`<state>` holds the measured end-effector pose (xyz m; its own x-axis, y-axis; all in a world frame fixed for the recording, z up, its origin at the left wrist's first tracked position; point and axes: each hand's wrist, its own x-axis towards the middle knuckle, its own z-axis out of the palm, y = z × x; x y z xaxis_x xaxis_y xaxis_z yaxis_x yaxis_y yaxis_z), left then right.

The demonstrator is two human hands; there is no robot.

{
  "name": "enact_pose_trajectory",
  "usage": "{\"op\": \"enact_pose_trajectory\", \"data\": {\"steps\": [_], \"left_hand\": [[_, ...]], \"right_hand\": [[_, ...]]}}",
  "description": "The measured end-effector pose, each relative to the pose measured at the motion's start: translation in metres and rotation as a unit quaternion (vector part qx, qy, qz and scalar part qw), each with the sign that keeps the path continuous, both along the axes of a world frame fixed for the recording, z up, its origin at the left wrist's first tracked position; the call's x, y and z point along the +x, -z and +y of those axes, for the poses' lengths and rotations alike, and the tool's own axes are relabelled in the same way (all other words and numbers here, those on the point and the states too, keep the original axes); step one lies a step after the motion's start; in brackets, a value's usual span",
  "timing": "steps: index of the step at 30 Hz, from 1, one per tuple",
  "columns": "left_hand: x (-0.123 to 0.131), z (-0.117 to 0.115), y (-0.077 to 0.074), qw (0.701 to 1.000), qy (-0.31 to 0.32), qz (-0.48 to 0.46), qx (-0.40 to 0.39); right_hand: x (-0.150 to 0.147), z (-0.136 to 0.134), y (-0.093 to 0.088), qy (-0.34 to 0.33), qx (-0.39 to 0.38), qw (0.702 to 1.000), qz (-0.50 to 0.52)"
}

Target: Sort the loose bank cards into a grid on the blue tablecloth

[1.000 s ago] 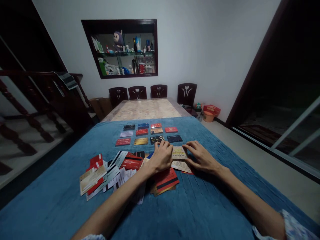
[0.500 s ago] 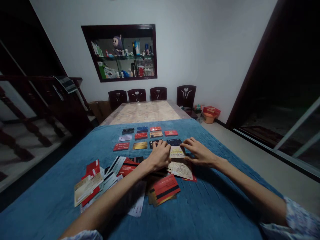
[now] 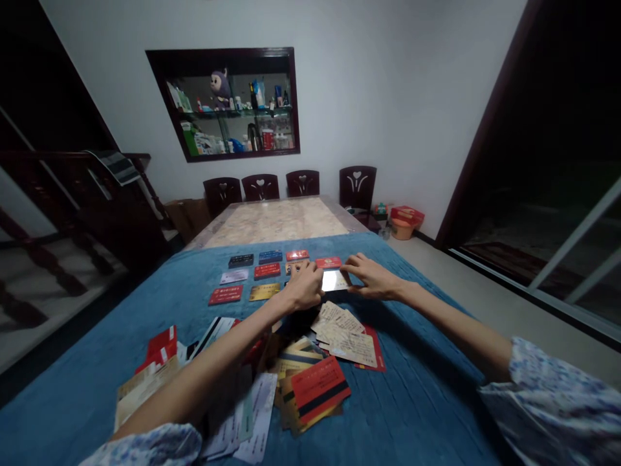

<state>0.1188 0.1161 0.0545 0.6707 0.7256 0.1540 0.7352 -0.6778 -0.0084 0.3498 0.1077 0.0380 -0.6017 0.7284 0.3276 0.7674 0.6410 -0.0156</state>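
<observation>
Both my hands meet on a pale, glaring card (image 3: 334, 280) lying flat on the blue cloth (image 3: 412, 401). My left hand (image 3: 305, 287) is curled, its fingers pinching the card's left edge. My right hand (image 3: 369, 277) pinches the right edge with bent fingers. The card sits at the right end of the near row of a neat grid of cards (image 3: 264, 272), red, blue, gold and dark. Between my arms, nearer me, lies a loose pile of cards (image 3: 310, 369) and beige slips (image 3: 342, 330).
More scattered cards (image 3: 155, 362) lie at the left of the cloth. Beyond the cloth the marble tabletop (image 3: 279, 220) runs to several dark chairs (image 3: 303, 182). A wall niche (image 3: 228, 103) holds bottles and a plush toy. A red basin (image 3: 406, 220) sits on the floor.
Both hands have slid the pale card away from me, out of the loose pile and up to the near row of the grid. The view has tilted and shifted forward.
</observation>
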Motion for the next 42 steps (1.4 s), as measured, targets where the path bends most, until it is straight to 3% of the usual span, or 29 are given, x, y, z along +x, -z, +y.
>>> {"op": "enact_pose_trajectory", "data": {"steps": [17, 29, 42], "left_hand": [[0.013, 0.083, -0.012, 0.998, -0.056, 0.011, -0.038], [0.021, 0.14, -0.014, 0.996, -0.077, 0.016, -0.051], [0.037, 0.181, 0.0, 0.989, -0.114, 0.03, -0.088]], "right_hand": [[-0.007, 0.076, -0.019, 0.07, -0.068, 0.994, -0.039], [-0.01, 0.135, -0.011, 0.103, -0.079, 0.991, -0.04], [-0.004, 0.176, 0.002, 0.136, -0.093, 0.984, -0.069]]}}
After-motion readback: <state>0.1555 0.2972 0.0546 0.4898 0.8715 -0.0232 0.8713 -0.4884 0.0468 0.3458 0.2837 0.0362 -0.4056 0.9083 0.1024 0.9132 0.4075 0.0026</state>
